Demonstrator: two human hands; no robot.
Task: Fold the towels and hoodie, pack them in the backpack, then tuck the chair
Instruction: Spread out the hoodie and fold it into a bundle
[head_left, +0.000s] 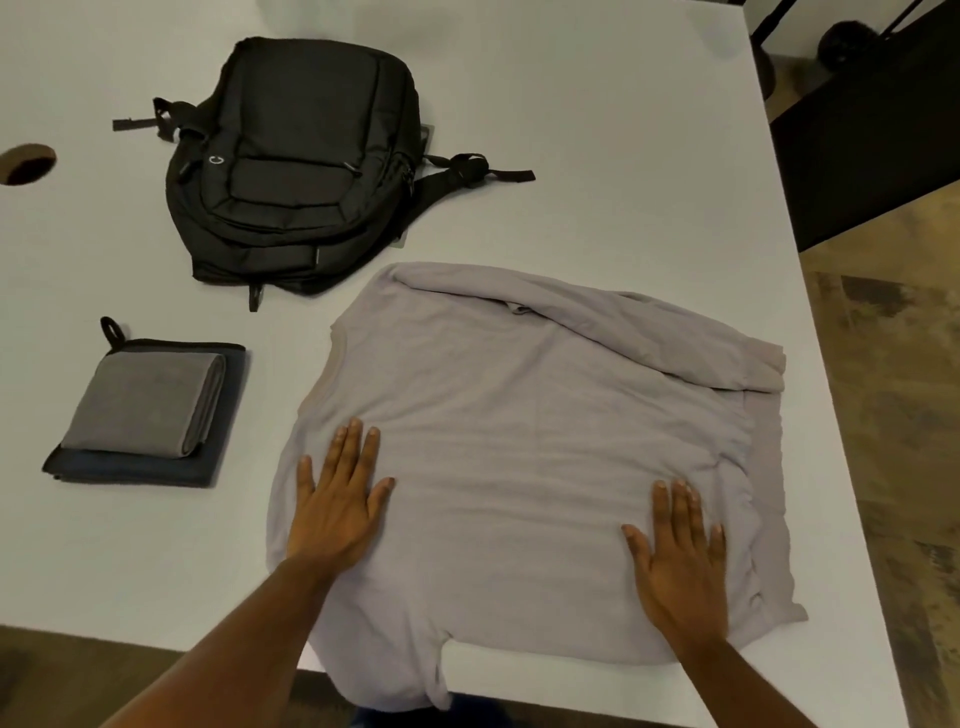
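Both hands, left hand (336, 499) and right hand (678, 551), lie flat with straight fingers on the pale hoodie (519, 441), gripping nothing. It lies spread on the worktop (597, 156) beneath them: soft, light, floppy, likely best pinched at its far edge.

I see both bare forearms reaching forward, my left hand (335, 501) and right hand (678, 558) lying palm-down, fingers straight and slightly spread, well apart.
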